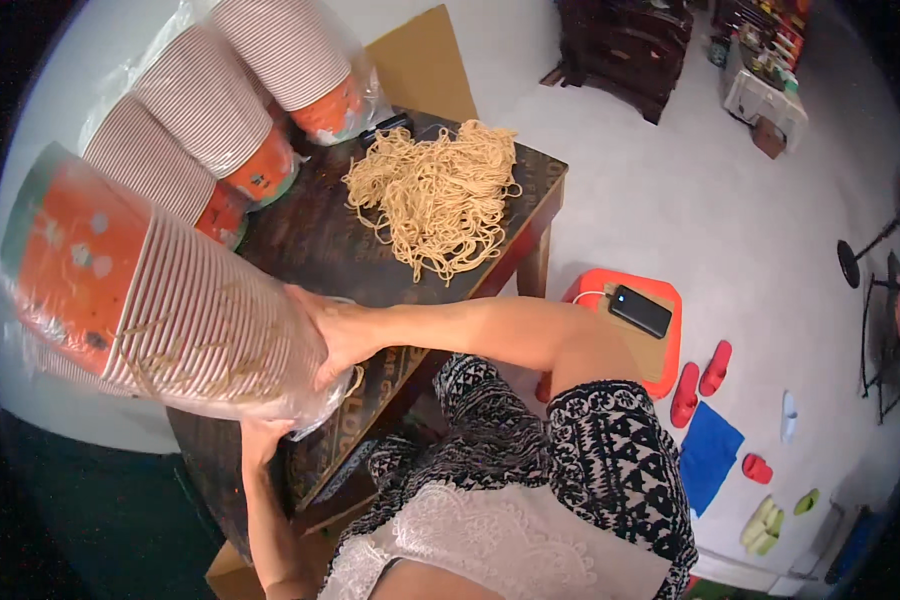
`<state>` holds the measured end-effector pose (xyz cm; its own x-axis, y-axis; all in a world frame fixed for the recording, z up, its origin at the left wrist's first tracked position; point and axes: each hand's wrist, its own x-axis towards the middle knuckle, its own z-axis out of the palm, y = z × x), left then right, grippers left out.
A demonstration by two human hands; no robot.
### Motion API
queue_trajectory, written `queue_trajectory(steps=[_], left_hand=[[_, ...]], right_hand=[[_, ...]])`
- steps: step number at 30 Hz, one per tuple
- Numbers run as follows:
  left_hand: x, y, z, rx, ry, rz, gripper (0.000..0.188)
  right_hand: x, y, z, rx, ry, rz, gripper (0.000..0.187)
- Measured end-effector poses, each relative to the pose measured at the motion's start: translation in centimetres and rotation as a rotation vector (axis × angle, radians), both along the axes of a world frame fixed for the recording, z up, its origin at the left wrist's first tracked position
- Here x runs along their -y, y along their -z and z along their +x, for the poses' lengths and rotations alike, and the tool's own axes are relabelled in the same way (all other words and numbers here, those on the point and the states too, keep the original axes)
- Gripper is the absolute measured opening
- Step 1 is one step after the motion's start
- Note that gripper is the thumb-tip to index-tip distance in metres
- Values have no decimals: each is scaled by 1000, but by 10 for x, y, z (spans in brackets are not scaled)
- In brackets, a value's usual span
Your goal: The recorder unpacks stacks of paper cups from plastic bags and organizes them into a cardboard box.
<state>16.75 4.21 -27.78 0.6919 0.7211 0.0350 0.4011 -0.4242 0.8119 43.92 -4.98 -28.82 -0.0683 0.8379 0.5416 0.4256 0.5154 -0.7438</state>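
At the left end of a dark wooden table with a patterned top [300, 220], slanting across its edge: a long nested stack of orange-and-green cups with pale rims, wrapped in clear plastic [220, 310]. Printed cup body toward the upper left, ridged rims running down toward the lower right. Cannot tell whether resting on the tabletop or lifted from it.

Around the side of this stack, near the lower right end, the bare right hand [338, 335], spread wide with thumb and fingers apart, curved against the plastic in a hold. Beneath the same end, the bare left hand [265, 440], touching the wrap from below; with fingers mostly hidden, cannot tell how far closed.

Just behind, leaning side by side near the pale wall, three more plastic-wrapped cup stacks [205, 105] of the same colours. Toward the far right part of the tabletop, a loose heap of tan, tangled cord [435, 195], with a brown cardboard sheet [430, 60] beyond.

To the right of the table, on a red plastic stool [673, 320], a black rectangular device [640, 312] with a white cable, lying on cardboard. On the floor near the stool, a pair of red slippers [685, 393] and a blue flat cloth [710, 455].
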Motion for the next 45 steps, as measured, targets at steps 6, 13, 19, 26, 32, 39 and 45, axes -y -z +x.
queue_trajectory(steps=[6, 13, 19, 26, 32, 39, 45], left_hand=[[60, 2, -12, -7, -146, -167, 32], [135, 17, -19, 149, -331, -54, 50], [147, 36, -17, 432, -421, 69, 45], [153, 23, -4, 575, -533, -60, 31], [146, 9, 7, 642, -574, -41, 37], [128, 7, 8, 824, -571, -368, 47], [114, 11, 1, 920, -649, -550, 48]], right_hand=[[13, -21, -8, 8, -152, -45, 119], [20, -27, -18, 44, -403, -227, 129], [1, -46, -32, 91, -518, -202, 131], [-20, -79, -45, 289, -469, -132, 122], [-36, -94, -51, 356, -373, -66, 105], [-52, -107, -50, 436, -282, -213, 90], [-63, -71, -36, -20, -436, -427, 72]])
